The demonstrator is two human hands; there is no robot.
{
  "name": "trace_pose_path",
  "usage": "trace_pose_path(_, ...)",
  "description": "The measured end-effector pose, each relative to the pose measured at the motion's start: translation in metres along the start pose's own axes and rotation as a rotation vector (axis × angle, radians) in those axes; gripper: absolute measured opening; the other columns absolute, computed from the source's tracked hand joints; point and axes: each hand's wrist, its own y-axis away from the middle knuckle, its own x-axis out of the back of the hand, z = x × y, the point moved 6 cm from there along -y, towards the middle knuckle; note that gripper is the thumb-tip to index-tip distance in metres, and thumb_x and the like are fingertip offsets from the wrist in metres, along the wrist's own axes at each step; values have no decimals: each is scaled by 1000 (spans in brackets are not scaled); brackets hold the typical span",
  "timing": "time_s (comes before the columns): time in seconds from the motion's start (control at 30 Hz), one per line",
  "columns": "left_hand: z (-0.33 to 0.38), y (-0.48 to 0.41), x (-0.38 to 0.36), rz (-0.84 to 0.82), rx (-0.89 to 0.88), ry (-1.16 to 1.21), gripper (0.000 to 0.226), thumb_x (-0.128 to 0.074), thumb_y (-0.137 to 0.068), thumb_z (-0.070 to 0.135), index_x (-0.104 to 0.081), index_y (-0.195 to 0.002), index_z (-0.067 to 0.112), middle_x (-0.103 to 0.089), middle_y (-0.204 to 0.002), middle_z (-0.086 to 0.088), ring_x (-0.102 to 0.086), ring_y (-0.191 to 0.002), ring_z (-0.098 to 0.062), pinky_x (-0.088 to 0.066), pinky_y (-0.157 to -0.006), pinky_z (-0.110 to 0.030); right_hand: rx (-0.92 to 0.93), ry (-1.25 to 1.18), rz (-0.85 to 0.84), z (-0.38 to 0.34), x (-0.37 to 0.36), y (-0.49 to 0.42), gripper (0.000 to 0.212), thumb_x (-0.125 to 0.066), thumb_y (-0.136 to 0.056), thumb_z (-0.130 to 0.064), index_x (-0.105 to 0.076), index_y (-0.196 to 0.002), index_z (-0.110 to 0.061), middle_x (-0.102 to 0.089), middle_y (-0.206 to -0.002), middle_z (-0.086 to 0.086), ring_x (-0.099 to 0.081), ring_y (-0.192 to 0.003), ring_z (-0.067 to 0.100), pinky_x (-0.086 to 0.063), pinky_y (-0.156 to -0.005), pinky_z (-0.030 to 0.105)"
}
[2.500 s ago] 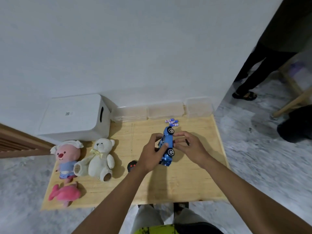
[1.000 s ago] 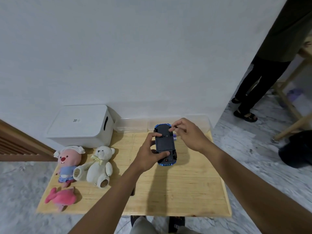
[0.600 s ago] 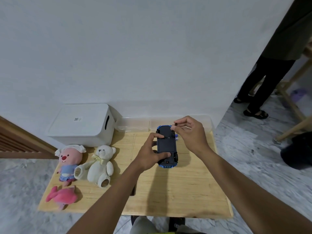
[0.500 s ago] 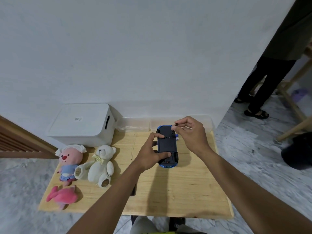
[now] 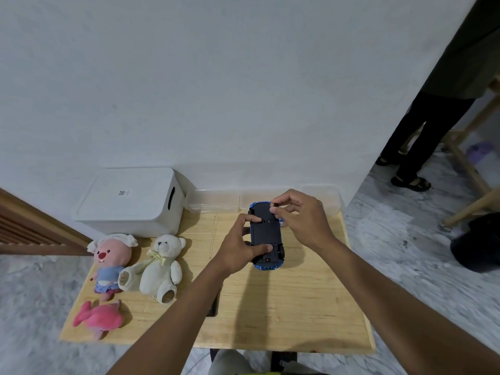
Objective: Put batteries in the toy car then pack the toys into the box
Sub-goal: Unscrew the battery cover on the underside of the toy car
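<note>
The blue toy car (image 5: 266,234) is upside down above the wooden table (image 5: 284,307), its black underside facing me. My left hand (image 5: 238,253) grips it from the left, thumb across the near end and a finger on the far part. My right hand (image 5: 300,215) is at the car's far end, its fingertips pinched on a thin dark tool held against the underside. The batteries are hidden behind my right hand. The white lidded box (image 5: 127,201) stands at the table's back left, closed.
A pink beaver plush (image 5: 111,255), a white teddy bear (image 5: 159,263) and a pink fish plush (image 5: 100,319) lie at the left. A black remote (image 5: 213,307) shows under my left forearm. Clear plastic containers (image 5: 216,203) line the wall. A person (image 5: 422,125) stands at the right.
The car went from lying on its side to underside up, lifted toward the wall. My right hand moved to its far end. In the last half second almost nothing moved.
</note>
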Motion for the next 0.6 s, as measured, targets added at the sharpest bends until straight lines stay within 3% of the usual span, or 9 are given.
trace_pose_path(0.1, 0, -1, -1, -8, -1, -7, 61, -89, -76, 12, -52, -119, 33, -62, -123, -8, -68, -107, -32, -64, -73, -39, -15, -58, -28, -4, -4, 2, 8, -71, -91, -6, -73, -95, -12, -73, -95, 4, -75, -77, 17, -62, -66, 30)
trace_pose_path(0.33, 0, -4, -4, -7, -3, -10, 61, -89, -76, 12, -51, -118, 33, -62, -122, -5, -66, -108, -32, -61, -68, -33, -28, -82, -30, -10, -1, -6, 8, -76, -88, -10, -78, -96, -11, -76, -87, 4, -76, -76, 18, -63, -71, 29)
trace_pose_path(0.5, -3, -5, -3, 4, 23, 2, 63, -92, -71, 20, -52, -117, 36, -63, -122, -8, -69, -106, -34, -64, -75, -46, 10, 36, -30, -9, 2, -7, 6, -78, -86, -15, -75, -91, -19, -75, -87, -7, -75, -75, 13, -62, -69, 29)
trace_pose_path(0.6, -2, -5, -1, 0, 15, -4, 62, -91, -73, 17, -51, -117, 34, -62, -122, -7, -68, -108, -34, -64, -77, -49, -18, -29, -26, -9, 1, -7, 7, -79, -86, -13, -78, -93, -13, -76, -91, -1, -76, -76, 14, -63, -73, 29)
